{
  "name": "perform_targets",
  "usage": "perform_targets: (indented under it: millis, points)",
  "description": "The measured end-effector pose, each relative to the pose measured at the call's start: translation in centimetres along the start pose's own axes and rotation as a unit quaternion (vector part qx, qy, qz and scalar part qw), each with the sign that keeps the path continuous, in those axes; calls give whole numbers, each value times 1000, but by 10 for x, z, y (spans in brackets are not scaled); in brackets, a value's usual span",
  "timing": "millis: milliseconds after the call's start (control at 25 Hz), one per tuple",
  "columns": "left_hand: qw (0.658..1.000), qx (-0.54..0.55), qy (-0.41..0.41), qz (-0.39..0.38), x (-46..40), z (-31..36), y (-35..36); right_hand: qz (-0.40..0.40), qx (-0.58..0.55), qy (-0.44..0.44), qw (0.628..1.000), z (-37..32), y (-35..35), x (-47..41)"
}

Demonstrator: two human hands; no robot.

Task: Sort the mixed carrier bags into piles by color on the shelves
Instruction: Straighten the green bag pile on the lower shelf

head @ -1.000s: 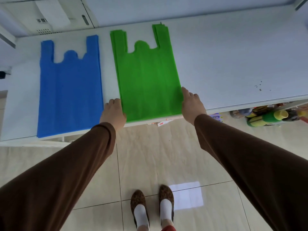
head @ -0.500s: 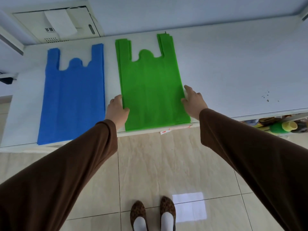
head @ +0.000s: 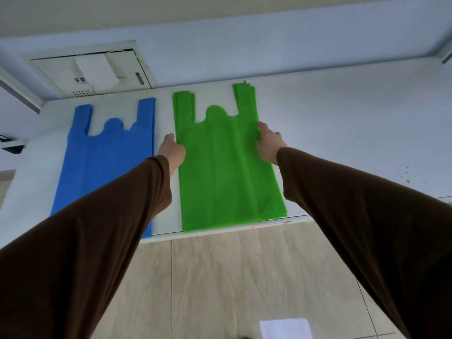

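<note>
A pile of green carrier bags (head: 225,172) lies flat on the white shelf (head: 354,133), handles pointing away from me. To its left lies a pile of blue carrier bags (head: 102,162), partly hidden by my left sleeve. My left hand (head: 172,151) rests against the green pile's left edge, just below the handles. My right hand (head: 267,143) presses against the right edge at the same height, fingers extended along it. Neither hand lifts a bag.
A white wall box (head: 95,72) with a paper slip sits behind the shelf at the back left. The shelf's front edge (head: 220,234) runs just below the piles. Tiled floor (head: 232,277) lies beneath. Small specks (head: 404,174) dot the shelf at the right.
Both hands have slid along the green pile's side edges, from its bottom corners up to near the handles. My view has tilted upward, so the shoes have left the picture.
</note>
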State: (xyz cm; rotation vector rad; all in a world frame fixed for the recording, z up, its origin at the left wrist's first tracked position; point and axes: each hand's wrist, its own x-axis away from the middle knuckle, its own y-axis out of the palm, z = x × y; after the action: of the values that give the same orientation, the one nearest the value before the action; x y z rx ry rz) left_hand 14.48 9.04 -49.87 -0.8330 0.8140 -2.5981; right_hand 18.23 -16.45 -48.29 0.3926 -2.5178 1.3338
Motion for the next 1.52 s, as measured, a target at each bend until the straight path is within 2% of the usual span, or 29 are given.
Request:
perform_targets:
  millis: [120,240,280,360,400,480,600,680,920,1320,1520]
  points:
    - [999,24,-25,27,-1,1,0,37,18,11,999,2,2,-6]
    - [999,34,-30,7,6,-1,-6,13,11,-3,1000,9,2,0]
    - [1000,13,-13,4,15,-3,-10,22,14,-12,1000,14,0,8]
    - [991,-95,90,8,45,-15,-18,57,58,-56,995,32,-4,32]
    - [971,-167,170,-2,62,-27,-22,61,88,-94,990,46,-4,48]
    - [907,-289,302,-58,100,-56,-25,31,144,-172,974,71,-3,85]
    - [821,-413,369,-139,138,-94,-15,-34,249,-242,937,94,5,129]
    - [793,-446,392,-134,143,-109,-7,-49,291,-248,923,97,12,139]
    - [804,-443,385,-97,141,-105,-1,-44,306,-216,926,91,17,140]
    - [829,-416,362,-91,144,-101,0,-30,287,-183,940,81,16,141]
    - [830,-420,357,-85,143,-100,3,-28,286,-175,942,77,17,143]
